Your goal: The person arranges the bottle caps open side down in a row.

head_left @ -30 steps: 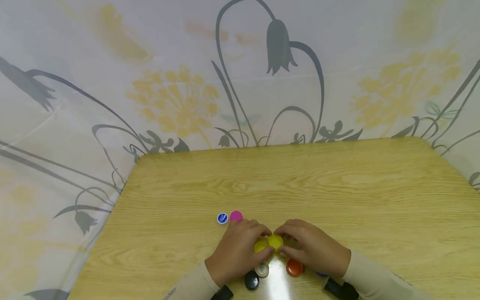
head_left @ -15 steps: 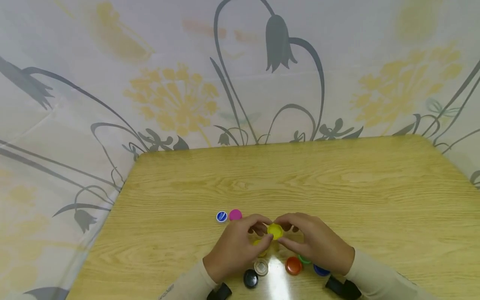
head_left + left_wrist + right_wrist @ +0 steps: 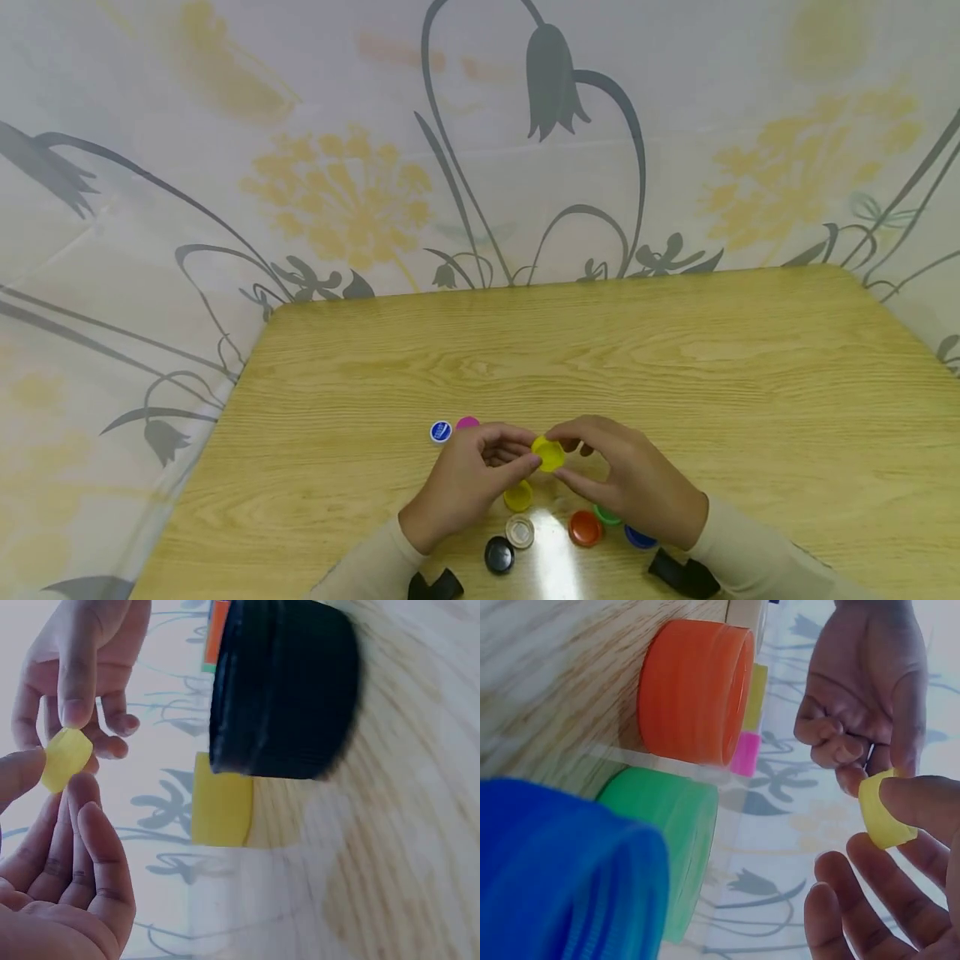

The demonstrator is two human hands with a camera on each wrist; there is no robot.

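Both hands pinch one yellow bottle cap (image 3: 548, 454) between them, raised over the table. My left hand (image 3: 467, 479) grips its left side with thumb and fingers, and my right hand (image 3: 633, 479) holds its right side. In the left wrist view the thumbs press the raised cap (image 3: 67, 760) from opposite sides. A second yellow cap (image 3: 517, 497) lies on the table just below the left thumb. Close to the right hand are an orange cap (image 3: 585, 528), a green cap (image 3: 660, 840) and a blue cap (image 3: 641, 537), the last two partly hidden by it in the head view.
A clear or whitish cap (image 3: 519, 531) and a black cap (image 3: 499, 555) lie nearest the person. Beyond the left hand are a blue-and-white cap (image 3: 441, 431) and a partly covered pink cap (image 3: 467, 422). Flowered cloth (image 3: 375, 208) rises behind the wooden table (image 3: 600, 350).
The hands have lifted the yellow cap up off its place beside the other yellow cap, which now shows fully. The green and blue caps have come more into sight.
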